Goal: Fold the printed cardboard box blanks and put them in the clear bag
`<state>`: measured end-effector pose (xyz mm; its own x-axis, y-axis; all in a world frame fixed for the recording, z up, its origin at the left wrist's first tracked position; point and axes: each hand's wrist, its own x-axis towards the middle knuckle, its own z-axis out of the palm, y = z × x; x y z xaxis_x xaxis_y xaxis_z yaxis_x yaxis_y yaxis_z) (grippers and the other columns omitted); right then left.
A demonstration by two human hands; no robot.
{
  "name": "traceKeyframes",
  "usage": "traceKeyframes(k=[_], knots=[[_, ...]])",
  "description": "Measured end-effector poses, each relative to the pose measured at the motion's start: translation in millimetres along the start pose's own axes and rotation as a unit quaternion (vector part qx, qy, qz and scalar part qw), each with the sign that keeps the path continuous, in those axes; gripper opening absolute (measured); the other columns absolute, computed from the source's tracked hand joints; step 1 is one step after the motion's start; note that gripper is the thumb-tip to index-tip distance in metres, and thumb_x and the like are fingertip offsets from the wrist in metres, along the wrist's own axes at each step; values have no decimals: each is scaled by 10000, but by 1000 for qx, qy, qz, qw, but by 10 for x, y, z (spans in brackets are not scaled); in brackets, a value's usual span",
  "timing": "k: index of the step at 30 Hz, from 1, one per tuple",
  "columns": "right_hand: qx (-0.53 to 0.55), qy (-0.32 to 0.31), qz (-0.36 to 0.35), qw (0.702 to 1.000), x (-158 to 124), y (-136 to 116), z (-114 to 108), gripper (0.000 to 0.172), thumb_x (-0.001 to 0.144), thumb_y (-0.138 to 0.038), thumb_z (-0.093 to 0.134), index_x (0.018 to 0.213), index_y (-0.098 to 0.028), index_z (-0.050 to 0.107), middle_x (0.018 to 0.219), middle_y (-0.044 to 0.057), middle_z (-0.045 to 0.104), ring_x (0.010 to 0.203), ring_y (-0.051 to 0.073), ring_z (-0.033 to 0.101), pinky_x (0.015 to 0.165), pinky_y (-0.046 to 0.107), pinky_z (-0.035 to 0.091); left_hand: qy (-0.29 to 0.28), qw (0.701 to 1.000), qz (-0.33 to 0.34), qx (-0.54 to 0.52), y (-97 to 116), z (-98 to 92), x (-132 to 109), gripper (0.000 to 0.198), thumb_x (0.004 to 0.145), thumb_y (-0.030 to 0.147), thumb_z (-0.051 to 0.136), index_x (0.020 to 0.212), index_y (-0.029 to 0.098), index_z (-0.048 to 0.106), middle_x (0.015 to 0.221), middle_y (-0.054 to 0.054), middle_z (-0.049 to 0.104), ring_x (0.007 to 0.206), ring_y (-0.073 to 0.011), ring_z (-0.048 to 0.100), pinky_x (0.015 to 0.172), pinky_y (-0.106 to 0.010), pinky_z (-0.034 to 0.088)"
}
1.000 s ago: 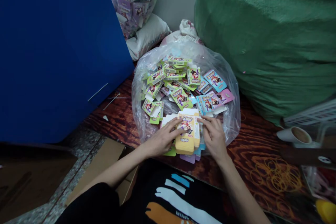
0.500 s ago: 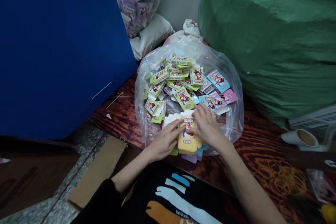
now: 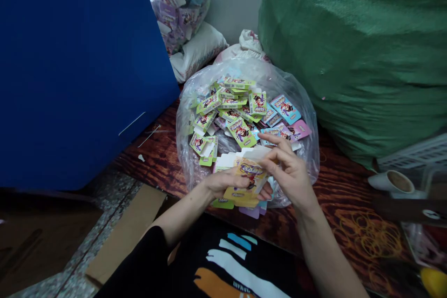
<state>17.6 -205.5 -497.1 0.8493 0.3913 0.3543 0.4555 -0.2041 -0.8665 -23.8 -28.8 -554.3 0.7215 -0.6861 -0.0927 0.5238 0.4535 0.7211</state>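
Observation:
My left hand [image 3: 225,182] is closed around a small yellow printed carton [image 3: 244,186], thumb across its front and fingertips showing at its right side. Whether it is one flat carton or a thin stack is hard to tell. The fingers of my right hand [image 3: 289,174] pinch the carton's white upper right edge. Under and beside it lie more flattened cartons, with white flaps [image 3: 225,160], a green end [image 3: 223,203] and a purple end [image 3: 249,212] showing. Beyond my hands, green cartons [image 3: 240,131] and blue cartons [image 3: 285,109] lie in an opened clear plastic bag [image 3: 307,149].
A blue panel [image 3: 80,65] stands at the left, a large green bundle [image 3: 349,46] at the right. A paper cup [image 3: 391,181] and yellow rubber bands [image 3: 373,237] lie on the wooden surface [image 3: 335,181]. Behind are a filled bag [image 3: 178,9] and a white sack [image 3: 202,49].
The yellow carton has been lifted and tilted in my left hand. My right hand has gone from resting on its face to pinching its upper right edge.

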Motion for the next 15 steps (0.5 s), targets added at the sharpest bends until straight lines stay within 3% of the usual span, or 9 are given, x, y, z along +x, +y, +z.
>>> traceKeyframes(k=[2, 4, 7, 11, 15], knots=[[68, -10, 25, 997, -10, 51, 8, 512, 946, -534, 608, 555, -204, 610, 1185, 80, 729, 1199, 283, 606, 1037, 432, 437, 19, 999, -25, -24, -49, 28, 38, 732, 517, 531, 961, 1060, 96, 735, 963, -145, 770, 775, -228, 745, 780, -330, 587], [151, 16, 60, 987, -37, 114, 8, 538, 941, -583, 591, 561, -206, 639, 1130, 82, 741, 1119, 273, 646, 973, 413, 481, 65, 997, -18, -34, -67, 80, 35, 662, 529, 451, 975, 1034, 98, 733, 907, -125, 770, 701, -203, 733, 729, -318, 593], [233, 87, 104, 963, -127, 185, 38, 429, 891, -638, 630, 804, -248, 786, 1163, 78, 731, 1082, 267, 664, 896, 397, 531, 117, 992, 19, -37, -57, 154, 12, 630, 576, 470, 954, 1032, 98, 728, 907, -132, 773, 717, -219, 742, 709, -324, 598], [192, 89, 148, 966, -265, 242, 105, 351, 858, -560, 714, 1062, -290, 803, 1104, 60, 732, 886, 219, 676, 721, 341, 551, 150, 988, 46, 0, -72, 188, 37, 735, 606, 630, 892, 1080, 94, 722, 910, -139, 775, 738, -244, 746, 715, -339, 584], [111, 106, 126, 980, -302, 295, 112, 196, 844, -415, 754, 957, -269, 819, 962, 34, 734, 866, 191, 667, 759, 310, 542, 225, 966, 110, 62, -127, 192, 97, 778, 671, 771, 759, 1055, 95, 718, 940, -132, 772, 777, -232, 736, 717, -303, 560]])
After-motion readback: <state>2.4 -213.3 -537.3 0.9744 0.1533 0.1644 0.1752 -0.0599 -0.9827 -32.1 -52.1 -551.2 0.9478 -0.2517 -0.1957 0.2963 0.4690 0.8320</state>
